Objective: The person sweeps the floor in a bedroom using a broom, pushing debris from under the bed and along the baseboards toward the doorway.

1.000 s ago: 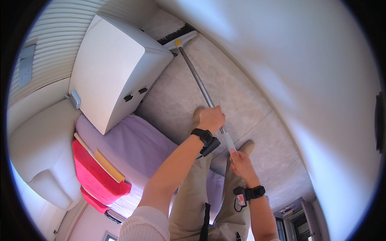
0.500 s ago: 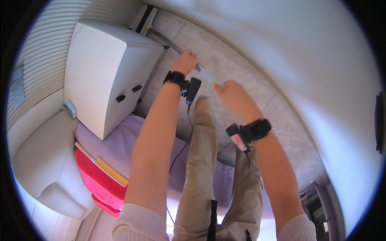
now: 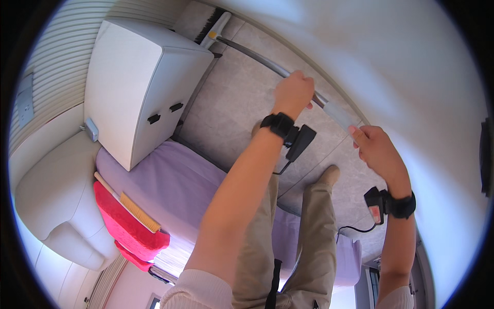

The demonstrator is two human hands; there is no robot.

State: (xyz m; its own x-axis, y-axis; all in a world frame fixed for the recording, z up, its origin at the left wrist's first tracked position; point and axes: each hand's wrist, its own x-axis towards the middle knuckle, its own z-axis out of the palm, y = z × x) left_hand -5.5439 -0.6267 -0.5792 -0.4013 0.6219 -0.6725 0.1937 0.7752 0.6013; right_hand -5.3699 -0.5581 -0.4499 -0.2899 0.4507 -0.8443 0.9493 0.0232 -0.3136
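I have the left hand and right hand closed round the broom. Its head, at 11 o'clock, is near the white cabinet; maybe they touch. A wall stands at 3 o'clock. At 8 o'clock, a yellow brush lies on red cloth.

Cabinet left of broom; brush left of hands

White cabinet beside a lavender sheet
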